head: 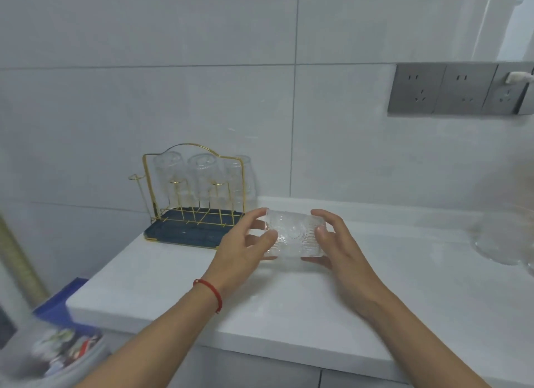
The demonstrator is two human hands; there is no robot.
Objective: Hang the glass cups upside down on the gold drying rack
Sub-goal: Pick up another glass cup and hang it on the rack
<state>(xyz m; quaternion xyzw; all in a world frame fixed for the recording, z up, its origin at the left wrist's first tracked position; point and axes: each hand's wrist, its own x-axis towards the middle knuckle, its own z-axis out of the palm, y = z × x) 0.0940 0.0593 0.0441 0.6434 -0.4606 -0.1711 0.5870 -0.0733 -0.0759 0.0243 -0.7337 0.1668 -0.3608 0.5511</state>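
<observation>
A clear patterned glass cup (294,234) lies on its side in the air just above the white counter, held between both hands. My left hand (245,249) grips one end and my right hand (338,243) grips the other. The gold wire drying rack (194,185) stands on a dark blue tray (173,234) at the counter's back left, against the wall. Three glass cups (202,176) hang upside down on its back pegs. The front pegs, and a peg sticking out on the rack's left side, are bare.
The white counter (289,301) ends in a corner at the left, near the tray. Blurred glassware (502,237) sits at the far right. Grey wall sockets (459,89) are mounted on the tiled wall. A blue item and a clear bin of clutter (57,350) lie below left.
</observation>
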